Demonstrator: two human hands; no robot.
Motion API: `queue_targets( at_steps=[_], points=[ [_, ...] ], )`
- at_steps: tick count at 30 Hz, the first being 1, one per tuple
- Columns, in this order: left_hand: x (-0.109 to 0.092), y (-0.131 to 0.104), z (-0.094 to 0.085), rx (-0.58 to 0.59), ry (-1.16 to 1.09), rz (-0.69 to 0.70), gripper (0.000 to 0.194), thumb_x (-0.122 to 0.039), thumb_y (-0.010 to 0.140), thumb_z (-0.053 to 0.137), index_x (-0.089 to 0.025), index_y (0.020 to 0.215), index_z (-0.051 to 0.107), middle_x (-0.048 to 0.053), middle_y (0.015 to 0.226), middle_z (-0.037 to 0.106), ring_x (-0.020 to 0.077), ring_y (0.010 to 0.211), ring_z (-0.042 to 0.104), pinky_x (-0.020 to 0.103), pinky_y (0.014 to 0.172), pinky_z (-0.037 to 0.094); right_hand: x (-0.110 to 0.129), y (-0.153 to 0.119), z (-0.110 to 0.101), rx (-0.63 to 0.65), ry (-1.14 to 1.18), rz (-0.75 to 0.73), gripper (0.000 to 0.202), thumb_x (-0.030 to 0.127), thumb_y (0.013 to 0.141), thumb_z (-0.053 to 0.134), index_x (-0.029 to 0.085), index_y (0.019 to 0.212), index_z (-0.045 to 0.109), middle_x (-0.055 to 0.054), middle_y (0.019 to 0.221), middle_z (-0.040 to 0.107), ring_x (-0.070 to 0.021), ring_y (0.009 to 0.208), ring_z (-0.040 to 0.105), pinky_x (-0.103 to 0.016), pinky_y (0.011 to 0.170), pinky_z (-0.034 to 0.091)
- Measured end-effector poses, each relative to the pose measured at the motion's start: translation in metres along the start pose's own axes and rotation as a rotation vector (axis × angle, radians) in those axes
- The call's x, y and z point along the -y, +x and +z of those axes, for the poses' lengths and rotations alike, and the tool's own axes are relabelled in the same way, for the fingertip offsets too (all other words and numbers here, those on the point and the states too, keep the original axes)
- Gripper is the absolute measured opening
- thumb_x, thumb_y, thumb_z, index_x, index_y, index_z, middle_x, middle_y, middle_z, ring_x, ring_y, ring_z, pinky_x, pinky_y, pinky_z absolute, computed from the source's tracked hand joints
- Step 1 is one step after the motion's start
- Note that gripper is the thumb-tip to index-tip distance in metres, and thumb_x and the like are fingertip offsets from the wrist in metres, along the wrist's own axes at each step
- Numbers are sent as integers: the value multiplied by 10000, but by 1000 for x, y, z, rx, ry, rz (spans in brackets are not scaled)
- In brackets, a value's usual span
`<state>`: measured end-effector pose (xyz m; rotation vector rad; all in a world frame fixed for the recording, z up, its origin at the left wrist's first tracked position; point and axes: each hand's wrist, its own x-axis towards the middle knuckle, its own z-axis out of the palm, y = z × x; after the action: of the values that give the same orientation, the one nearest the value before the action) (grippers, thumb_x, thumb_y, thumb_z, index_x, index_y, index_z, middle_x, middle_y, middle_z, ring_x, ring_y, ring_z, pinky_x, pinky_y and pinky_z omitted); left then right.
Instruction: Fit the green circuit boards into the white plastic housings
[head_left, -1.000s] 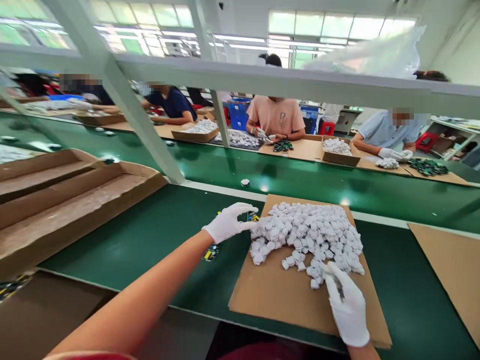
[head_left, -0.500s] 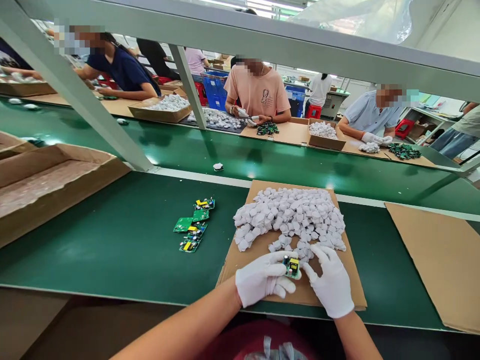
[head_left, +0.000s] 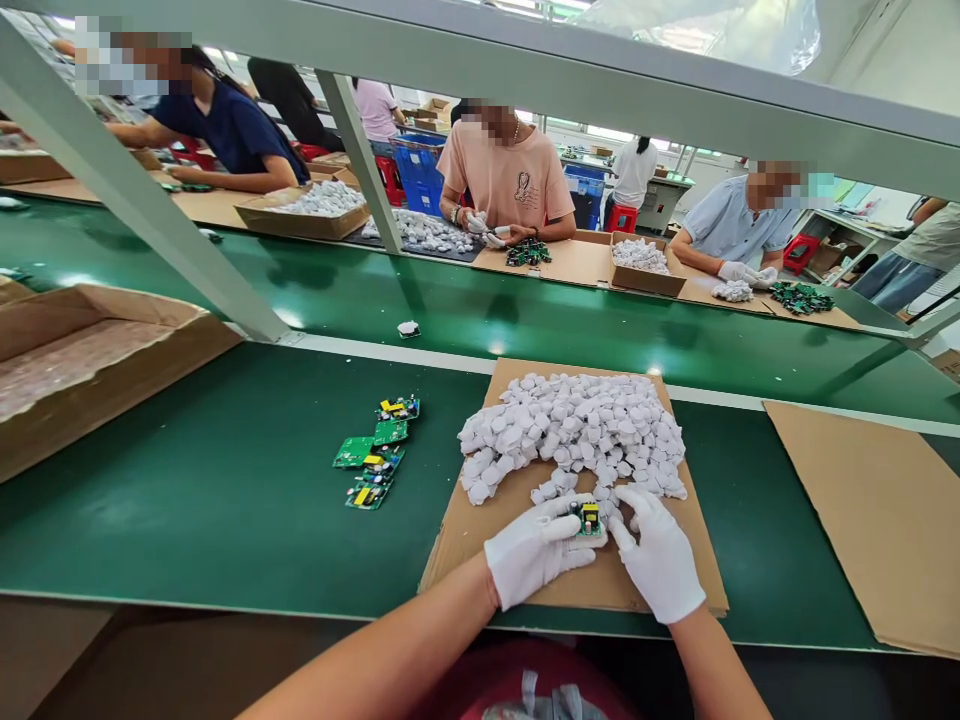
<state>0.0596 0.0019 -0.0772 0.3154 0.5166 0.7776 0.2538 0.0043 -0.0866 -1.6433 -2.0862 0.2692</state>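
Observation:
In a white glove, my left hand holds a small green circuit board with a yellow and black part on top; something white shows under the board. My right hand, gloved too, is just right of the board, fingers apart at the near edge of the white pieces, with nothing visible in its grasp. A large heap of small white pieces covers the far half of a cardboard sheet. Left of the sheet, several green boards with yellow parts lie on the green table.
A cardboard tray stands at the left, and another cardboard sheet lies at the right. A metal frame post slants down behind the table. One white piece lies on the belt; several people sit beyond it.
The view has shifted slightly, so most things appear further left. My left hand and the board have moved a little right, closer to my right hand.

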Motion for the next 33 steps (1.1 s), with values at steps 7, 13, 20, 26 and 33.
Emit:
queue_targets(
  at_steps=[7,13,20,26,33],
  points=[
    [1,-1,2,-48,8,6,418,-135,732,659,-172,1137,567,110,1166,609,240,967,637,327,830,458,1,8,-2,84,148,78,173,266,758,553,198,911,595,-44,852,622,-166,688,571,-291,650,454],
    [2,0,2,-64,-25,17,436,-121,729,658,-179,1147,547,103,1144,624,254,969,641,345,858,446,0,-3,-1,53,236,126,107,258,757,576,211,785,484,52,598,542,-118,532,542,-235,542,447],
    [1,-2,4,-68,-10,12,441,-127,730,665,-167,1147,528,110,1055,657,247,996,629,363,883,424,-8,0,-8,-90,126,67,401,261,811,545,218,1208,505,-33,864,633,-180,758,615,-291,663,496],
    [3,-1,2,-68,-9,12,433,-122,721,671,-164,1132,539,108,1031,654,247,979,632,383,900,406,-5,-2,1,-273,56,-39,103,162,788,539,215,787,628,-67,950,640,-200,866,571,-314,763,439],
    [3,-1,1,-47,-10,16,415,-127,728,673,-179,1120,548,105,1047,650,234,972,635,373,890,412,15,9,-15,-49,587,247,246,315,855,469,180,1043,551,12,691,575,-88,465,463,-208,438,407]
  ],
)
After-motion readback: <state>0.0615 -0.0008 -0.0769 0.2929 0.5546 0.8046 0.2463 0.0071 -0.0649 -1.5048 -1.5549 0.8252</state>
